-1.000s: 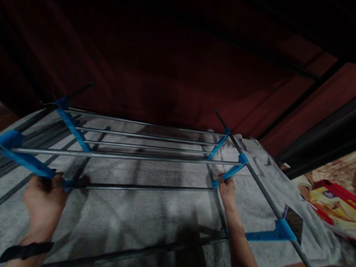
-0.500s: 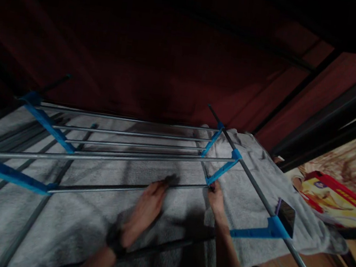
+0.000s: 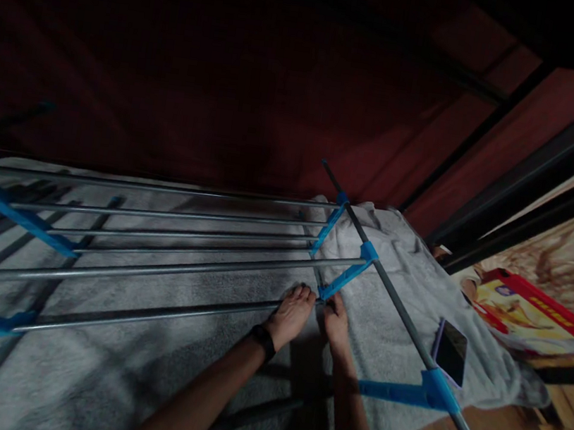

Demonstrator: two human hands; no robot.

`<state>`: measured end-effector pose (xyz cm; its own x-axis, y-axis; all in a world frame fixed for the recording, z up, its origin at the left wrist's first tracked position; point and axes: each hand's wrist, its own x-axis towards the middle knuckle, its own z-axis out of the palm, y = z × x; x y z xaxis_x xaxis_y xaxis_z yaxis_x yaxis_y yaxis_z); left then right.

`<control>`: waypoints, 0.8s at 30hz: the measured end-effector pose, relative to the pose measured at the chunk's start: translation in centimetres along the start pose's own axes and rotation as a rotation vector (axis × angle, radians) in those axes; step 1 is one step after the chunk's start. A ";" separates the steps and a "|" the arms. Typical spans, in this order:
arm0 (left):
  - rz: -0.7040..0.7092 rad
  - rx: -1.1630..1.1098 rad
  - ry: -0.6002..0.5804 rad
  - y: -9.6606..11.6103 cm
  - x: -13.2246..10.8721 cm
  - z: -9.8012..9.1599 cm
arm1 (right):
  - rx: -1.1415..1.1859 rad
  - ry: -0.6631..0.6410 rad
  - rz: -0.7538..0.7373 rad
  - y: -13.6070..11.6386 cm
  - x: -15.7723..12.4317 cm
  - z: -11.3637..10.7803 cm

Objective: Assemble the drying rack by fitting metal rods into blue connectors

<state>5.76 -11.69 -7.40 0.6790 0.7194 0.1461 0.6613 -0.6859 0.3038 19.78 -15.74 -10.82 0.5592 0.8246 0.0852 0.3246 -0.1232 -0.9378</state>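
A drying rack with steel rods (image 3: 151,268) and blue plastic brackets (image 3: 343,275) stands over a grey towel (image 3: 390,315) spread on its lower level. My left hand (image 3: 292,314) wraps its fingers over the near rod at its right end, beside the bracket. My right hand (image 3: 336,321) sits just to the right of it, pinched on the lower end of the blue bracket. A dark band is on my left wrist.
A phone (image 3: 451,352) lies on the towel by the rack's right rail (image 3: 401,315). A red and yellow box (image 3: 528,321) sits on the floor at the right. A dark red wall fills the background.
My left hand slid from the rod's left end to its right end, next to my right hand. The view panned right; my right hand stayed at the bracket.
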 end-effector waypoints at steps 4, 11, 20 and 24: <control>-0.010 -0.052 -0.049 -0.2 0.1 -0.5 | -0.006 -0.019 -0.038 -0.1 0.1 0.3; 0.041 -0.154 -0.099 -1.0 0.7 -1.5 | -0.103 -0.025 -0.086 0.1 0.0 0.4; -0.030 -0.203 -0.109 -1.1 1.0 -1.8 | -0.144 -0.038 -0.097 -0.4 0.1 0.4; -0.034 -0.206 -0.100 -1.0 1.1 -2.0 | -0.146 -0.023 -0.114 -0.5 0.1 0.4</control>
<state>5.22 -10.00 -5.66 0.6927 0.7200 0.0418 0.6121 -0.6176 0.4939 19.39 -15.39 -10.52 0.4952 0.8502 0.1787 0.4927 -0.1054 -0.8638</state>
